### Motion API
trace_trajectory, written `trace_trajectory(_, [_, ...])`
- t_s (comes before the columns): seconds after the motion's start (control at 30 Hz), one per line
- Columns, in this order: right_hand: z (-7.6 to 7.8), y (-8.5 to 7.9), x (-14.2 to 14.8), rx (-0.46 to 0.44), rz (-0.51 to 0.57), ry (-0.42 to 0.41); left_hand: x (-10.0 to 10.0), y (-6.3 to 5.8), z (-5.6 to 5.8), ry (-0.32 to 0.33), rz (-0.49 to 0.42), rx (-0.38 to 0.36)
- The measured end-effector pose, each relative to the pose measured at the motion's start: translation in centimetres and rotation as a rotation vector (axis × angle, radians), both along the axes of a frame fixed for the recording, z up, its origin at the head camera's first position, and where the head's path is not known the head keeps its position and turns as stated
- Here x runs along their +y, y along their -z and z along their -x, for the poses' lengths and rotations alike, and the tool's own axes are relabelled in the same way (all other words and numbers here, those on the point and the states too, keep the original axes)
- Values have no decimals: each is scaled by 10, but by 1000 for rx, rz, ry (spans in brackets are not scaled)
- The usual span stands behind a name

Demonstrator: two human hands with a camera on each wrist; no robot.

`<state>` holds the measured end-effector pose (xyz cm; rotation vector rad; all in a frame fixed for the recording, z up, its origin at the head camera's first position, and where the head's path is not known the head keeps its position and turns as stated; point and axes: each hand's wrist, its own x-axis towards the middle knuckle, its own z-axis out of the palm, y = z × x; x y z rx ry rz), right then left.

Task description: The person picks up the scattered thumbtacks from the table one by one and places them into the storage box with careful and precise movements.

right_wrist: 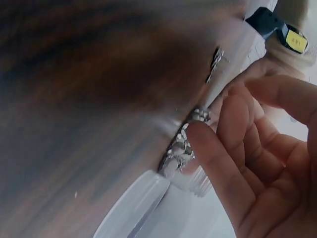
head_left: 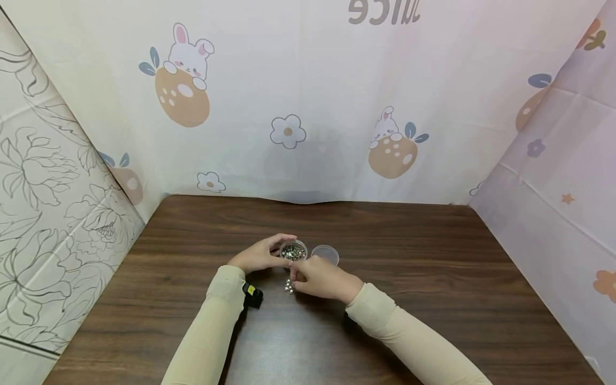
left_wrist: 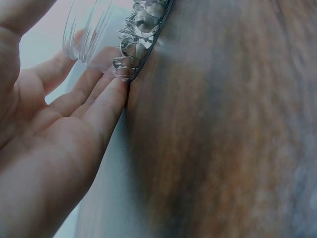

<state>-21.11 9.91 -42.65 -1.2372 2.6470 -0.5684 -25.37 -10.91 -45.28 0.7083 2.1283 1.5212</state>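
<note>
A small clear round jar [head_left: 293, 243] holds many shiny silvery pieces [head_left: 293, 252], rounded and metallic; their exact kind is unclear. My left hand [head_left: 262, 254] grips the jar from its left side, thumb in front and fingers behind. In the left wrist view, fingertips [left_wrist: 116, 91] touch the jar's clear wall. Just in front of the jar is my right hand [head_left: 320, 277], its fingers bent. The right wrist view shows its thumb and forefinger apart, with nothing visible between them. Several loose silvery pieces [head_left: 289, 287] lie on the table beside its fingertips.
A clear round lid [head_left: 325, 253] lies right of the jar, partly behind my right hand. The dark wooden table [head_left: 409, 246] meets patterned curtains [head_left: 308, 166] at the back and sides. A black strap device with a yellow label [head_left: 252, 294] sits at my left wrist.
</note>
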Motion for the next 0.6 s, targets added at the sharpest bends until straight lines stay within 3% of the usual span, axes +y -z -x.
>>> trace_trajectory(0.07, [-2, 2, -1, -20, -10, -26, 0, -7, -3, 12, -11, -3])
trace_trajectory(0.27, [-3, 8, -3, -58, -43, -89, 0, -7, -3, 22, -24, -11])
trace_trajectory(0.6, [-8, 8, -7, 21, -93, -64, 2, -10, -5, 11, -33, -29])
